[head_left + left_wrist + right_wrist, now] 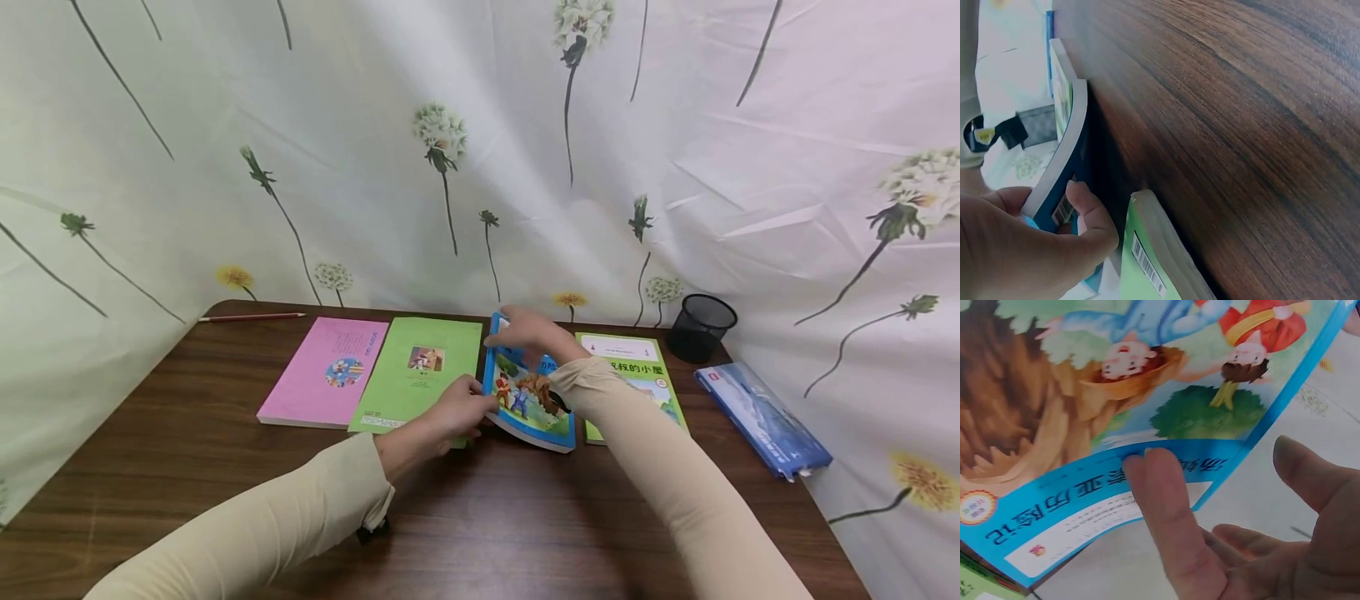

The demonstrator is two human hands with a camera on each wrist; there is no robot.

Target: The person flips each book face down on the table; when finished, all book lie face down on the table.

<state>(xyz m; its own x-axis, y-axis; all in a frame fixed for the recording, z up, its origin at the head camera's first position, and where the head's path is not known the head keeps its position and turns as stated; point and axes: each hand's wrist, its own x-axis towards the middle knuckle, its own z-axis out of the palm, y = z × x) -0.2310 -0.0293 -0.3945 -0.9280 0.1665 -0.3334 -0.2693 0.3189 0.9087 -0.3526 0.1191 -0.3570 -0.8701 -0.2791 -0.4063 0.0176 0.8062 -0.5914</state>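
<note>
A blue-bordered picture book [536, 412] with cartoon children on its cover is tilted, its left side raised off the table. My left hand [459, 408] pinches the raised edge; in the left wrist view the thumb and a finger [1088, 203] lie on opposite faces of the book, and its pages bow. Over the top of the cover is my right hand [531, 332]. The right wrist view shows its extended fingers [1169, 506] touching the cover near the title, the thumb standing apart. A green book [408, 387] lies just left of the left hand.
A pink book [311, 383] lies at the left, a pencil [251, 317] behind it. Right of the blue book are another green book [641, 350], a black mesh pen holder [693, 333] and a blue-and-white package [765, 421]. A floral curtain [360, 167] hangs behind the wooden table [495, 533].
</note>
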